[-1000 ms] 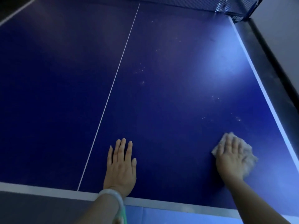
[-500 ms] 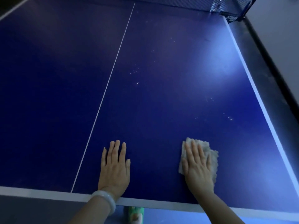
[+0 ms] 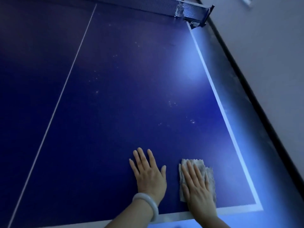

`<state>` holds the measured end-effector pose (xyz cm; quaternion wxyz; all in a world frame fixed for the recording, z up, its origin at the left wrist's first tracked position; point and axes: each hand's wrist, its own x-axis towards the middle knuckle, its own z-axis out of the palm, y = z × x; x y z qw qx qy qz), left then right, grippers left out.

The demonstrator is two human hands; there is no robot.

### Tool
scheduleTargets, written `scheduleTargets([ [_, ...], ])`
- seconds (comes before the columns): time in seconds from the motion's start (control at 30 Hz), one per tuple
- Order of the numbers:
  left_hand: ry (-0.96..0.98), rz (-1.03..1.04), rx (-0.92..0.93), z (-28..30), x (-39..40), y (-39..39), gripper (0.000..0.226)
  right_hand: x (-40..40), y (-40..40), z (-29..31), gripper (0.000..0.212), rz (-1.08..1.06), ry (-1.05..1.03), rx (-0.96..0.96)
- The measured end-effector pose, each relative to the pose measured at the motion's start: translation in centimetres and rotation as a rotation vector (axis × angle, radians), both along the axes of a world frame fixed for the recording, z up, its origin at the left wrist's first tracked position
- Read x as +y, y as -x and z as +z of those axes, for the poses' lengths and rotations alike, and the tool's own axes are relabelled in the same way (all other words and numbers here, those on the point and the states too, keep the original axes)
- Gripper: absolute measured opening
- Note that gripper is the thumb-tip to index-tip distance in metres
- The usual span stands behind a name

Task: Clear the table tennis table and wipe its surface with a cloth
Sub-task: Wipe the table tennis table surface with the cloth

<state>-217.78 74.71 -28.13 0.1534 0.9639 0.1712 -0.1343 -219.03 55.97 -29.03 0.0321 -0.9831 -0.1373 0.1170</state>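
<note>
A dark blue table tennis table (image 3: 125, 102) with white lines fills the view. Small pale specks dot its right half. My right hand (image 3: 198, 188) lies flat with straight fingers on a crumpled pale cloth (image 3: 209, 175), pressing it onto the table near the front edge. My left hand (image 3: 148, 173) rests flat on the bare surface just left of the cloth, fingers spread, a pale bangle on its wrist.
The net (image 3: 166, 7) and its clamp (image 3: 195, 23) stand at the far end. A white centre line (image 3: 65, 84) runs down the table. Along the right side lie a dark floor strip (image 3: 246, 102) and a grey wall (image 3: 271, 55).
My right hand has slid the cloth leftward along the front of the table, from near the right edge to beside my left hand. The camera view has shifted and tilted.
</note>
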Motion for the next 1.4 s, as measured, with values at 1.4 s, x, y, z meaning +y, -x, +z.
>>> scheduleTargets([
  [1.4,-0.227,0.230,-0.088,-2.1,-3.5,-0.7,0.078,-7.6,-14.8,-1.4,0.073,0.642,-0.078,-0.071],
])
